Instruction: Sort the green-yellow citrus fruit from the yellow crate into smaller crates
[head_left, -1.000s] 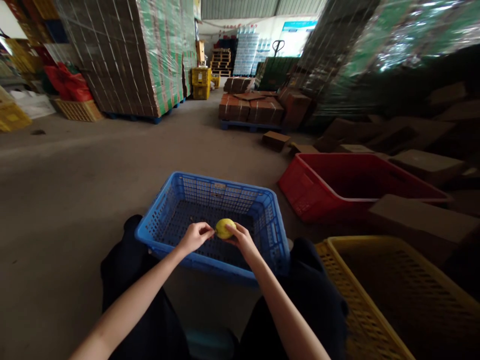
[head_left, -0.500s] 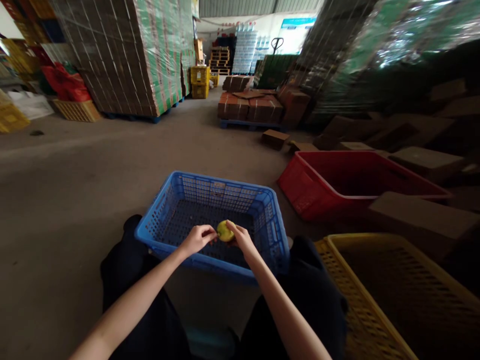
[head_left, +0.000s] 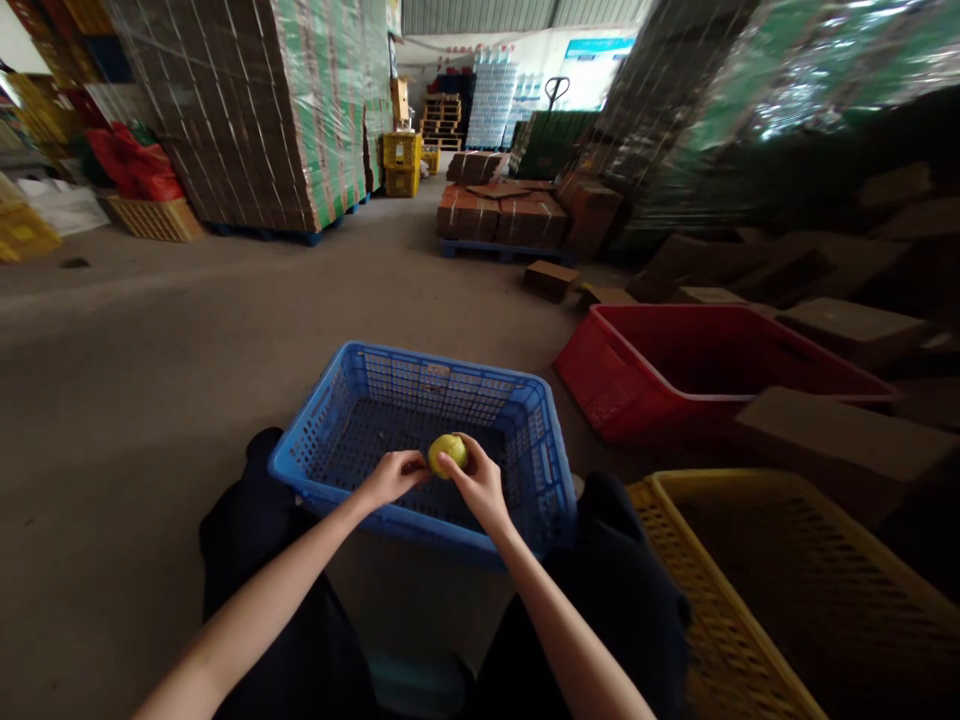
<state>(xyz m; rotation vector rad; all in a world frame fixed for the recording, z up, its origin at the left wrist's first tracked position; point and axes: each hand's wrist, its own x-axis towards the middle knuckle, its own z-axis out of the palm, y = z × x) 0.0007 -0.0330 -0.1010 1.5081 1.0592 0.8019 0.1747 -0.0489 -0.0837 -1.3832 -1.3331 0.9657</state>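
Right hand (head_left: pixel 484 490) has changed its hold over the last half second, and the thumb now lies across the near face of the yellow-green fruit (head_left: pixel 444 446), which sits a shade higher and further left in the head view. Fingers wrap the far side, so that hand is closed around it, firmly placed on the right of the fruit. Over on the other side, the left hand (head_left: pixel 396 477) has its fingertips drawn together in a pinch right at the fruit's left edge; whether they grip anything or touch the skin, I cannot tell. And the fruit is up in the air, over the near half of the blue crate (head_left: pixel 480 388), whose slotted walls rise around the space below. Dark-trousered knees (head_left: pixel 607 540) flank that crate on the floor (head_left: pixel 187 340). To the right, a red bin (head_left: pixel 600 375) stands just beyond the crate's corner, with a yellow crate (head_left: pixel 675 540) nearer the body. Further out, strapped cardboard boxes (head_left: pixel 532 220) rest on a blue pallet (head_left: pixel 480 248)
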